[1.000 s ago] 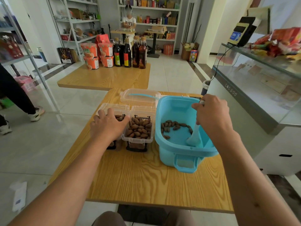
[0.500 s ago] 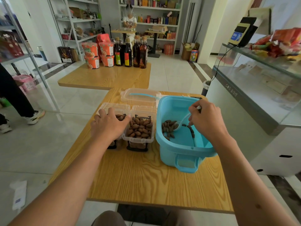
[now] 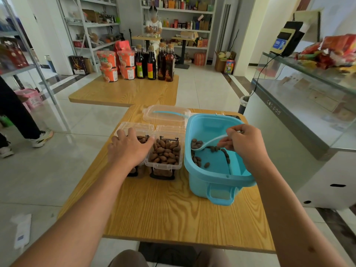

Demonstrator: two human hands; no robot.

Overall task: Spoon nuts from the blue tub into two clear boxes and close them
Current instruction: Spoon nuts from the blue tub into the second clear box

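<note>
A blue tub (image 3: 215,179) stands on the right of the wooden table (image 3: 169,212) with brown nuts scattered on its floor. My right hand (image 3: 245,144) holds a white spoon (image 3: 207,143) over the tub, its bowl carrying a few nuts at the tub's left side. Two clear boxes stand side by side left of the tub, lids hinged back. The right box (image 3: 164,157) is heaped with nuts. My left hand (image 3: 128,146) rests on top of the left box (image 3: 134,171), covering most of it; some nuts show past the fingers.
A clear lid (image 3: 165,115) with a blue spoon on it lies behind the boxes. A second table (image 3: 127,91) farther off carries bottles and orange cups. A glass counter (image 3: 300,112) runs along the right. A person's legs stand at the far left.
My right hand has swung the spoon from upright at the tub's right side to lying across the tub, scooping nuts toward the left. My left hand has stayed on the left box.
</note>
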